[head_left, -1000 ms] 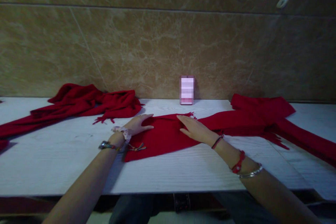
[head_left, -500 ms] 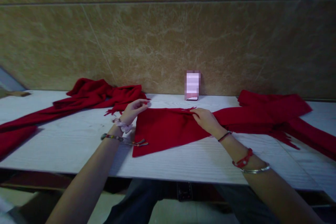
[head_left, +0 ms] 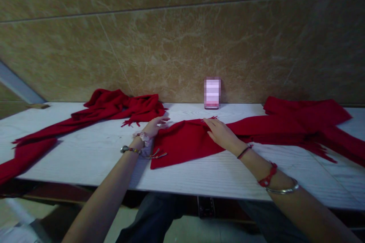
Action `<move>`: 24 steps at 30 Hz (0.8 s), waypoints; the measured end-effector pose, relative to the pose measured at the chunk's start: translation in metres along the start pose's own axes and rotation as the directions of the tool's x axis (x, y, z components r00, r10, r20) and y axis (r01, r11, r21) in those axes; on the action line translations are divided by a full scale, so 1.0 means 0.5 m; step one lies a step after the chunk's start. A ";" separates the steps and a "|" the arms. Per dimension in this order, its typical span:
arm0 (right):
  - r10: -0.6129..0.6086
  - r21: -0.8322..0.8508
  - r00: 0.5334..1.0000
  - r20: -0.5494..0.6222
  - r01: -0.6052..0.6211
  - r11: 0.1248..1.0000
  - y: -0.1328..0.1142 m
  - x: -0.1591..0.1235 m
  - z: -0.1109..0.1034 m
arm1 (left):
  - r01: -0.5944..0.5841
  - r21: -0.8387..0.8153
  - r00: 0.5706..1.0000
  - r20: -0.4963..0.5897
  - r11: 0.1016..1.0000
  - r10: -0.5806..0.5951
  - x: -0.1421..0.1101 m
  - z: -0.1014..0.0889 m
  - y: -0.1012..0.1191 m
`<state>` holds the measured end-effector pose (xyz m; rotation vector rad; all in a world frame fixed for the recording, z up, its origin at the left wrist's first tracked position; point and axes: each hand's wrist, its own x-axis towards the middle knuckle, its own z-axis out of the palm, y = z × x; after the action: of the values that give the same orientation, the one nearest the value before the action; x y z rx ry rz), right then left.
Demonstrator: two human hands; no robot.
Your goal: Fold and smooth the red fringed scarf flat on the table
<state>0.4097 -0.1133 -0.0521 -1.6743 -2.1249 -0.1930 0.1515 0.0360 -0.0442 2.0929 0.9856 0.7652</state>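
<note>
A red fringed scarf [head_left: 185,140] lies flat before me on the white tabletop, its left end squared and its far edge slightly bulged. My left hand [head_left: 154,126] is at the scarf's far left corner, fingers stretched out and a little apart. On the scarf's far edge, beside some fringe threads, rests my right hand [head_left: 222,133] with its fingers extended and nothing gripped. To the right the scarf runs towards more folded red fabric [head_left: 308,112].
A crumpled red scarf [head_left: 122,106] lies at the back left, with red fabric [head_left: 34,155] trailing to the front left. A phone [head_left: 212,94] with a blurred screen leans on the brown marbled wall [head_left: 171,45]. The white table [head_left: 182,178] ends in front of my legs.
My left hand has loosened from a pinch at the scarf's corner, its fingers now extended. My right fingers have straightened over the far edge, which now bulges slightly. The view has shifted and tilted a little.
</note>
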 end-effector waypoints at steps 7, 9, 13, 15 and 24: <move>0.076 0.061 0.995 -0.071 -0.072 0.996 0.015 0.010 -0.027 | -0.194 0.274 0.971 0.192 0.942 0.144 -0.016 0.019 0.029; 0.084 0.087 0.992 -0.099 -0.075 0.993 0.017 0.009 -0.032 | -0.177 0.245 0.965 0.233 0.953 0.119 -0.020 0.022 0.040; 0.128 0.092 0.988 -0.086 -0.120 0.988 0.023 0.008 -0.032 | -0.151 0.208 0.983 0.138 0.966 0.124 -0.019 0.020 0.050; 0.162 0.078 0.984 -0.076 -0.156 0.985 0.025 0.009 -0.031 | -0.114 0.161 0.993 0.031 0.980 0.111 -0.015 0.016 0.048; 0.268 0.002 0.963 -0.012 -0.268 0.963 0.023 0.009 -0.032 | -0.030 -0.154 0.708 -0.700 0.988 -0.087 0.004 -0.040 0.011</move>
<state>0.4235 -0.1121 -0.0375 -1.9323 -1.8629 -0.1206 0.1402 0.0416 -0.0277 1.6354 1.2892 1.6502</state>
